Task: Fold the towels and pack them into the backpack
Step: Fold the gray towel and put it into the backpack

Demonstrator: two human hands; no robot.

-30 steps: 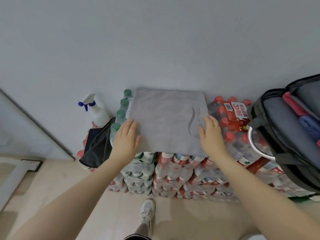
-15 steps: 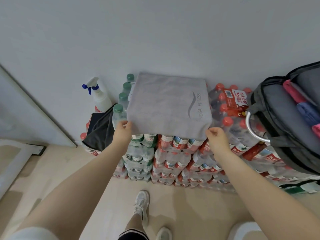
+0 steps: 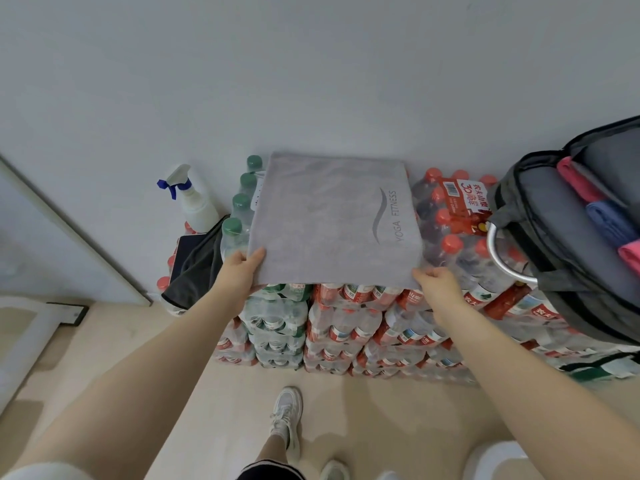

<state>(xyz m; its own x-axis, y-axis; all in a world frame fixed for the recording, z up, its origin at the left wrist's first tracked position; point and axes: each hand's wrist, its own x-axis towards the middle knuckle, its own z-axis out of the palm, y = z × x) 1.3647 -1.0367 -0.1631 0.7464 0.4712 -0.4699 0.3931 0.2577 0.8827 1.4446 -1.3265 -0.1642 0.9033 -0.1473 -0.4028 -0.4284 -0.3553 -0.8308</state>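
Both hands pinch near corners of gray towel (image 3: 332,220): left hand (image 3: 240,268), right hand (image 3: 437,284). Lift evenly, fold straight, edges aligned, then into backpack (image 3: 554,244).

Grey towel (image 3: 332,220), folded to a flat, near-square panel, lying on top of stacked shrink-wrapped packs of bottled water (image 3: 343,306) against the wall. A curved logo and the words "YOGA FITNESS" run along its right side. Its near edge overhangs the stack, with each near corner pinched in a hand. Backpack (image 3: 568,244), grey with black trim, at the right on the same stack, tilted and unzipped, its main compartment open. Inside, folded towels stand side by side: pink (image 3: 576,180), blue (image 3: 607,223), and pink (image 3: 630,256).
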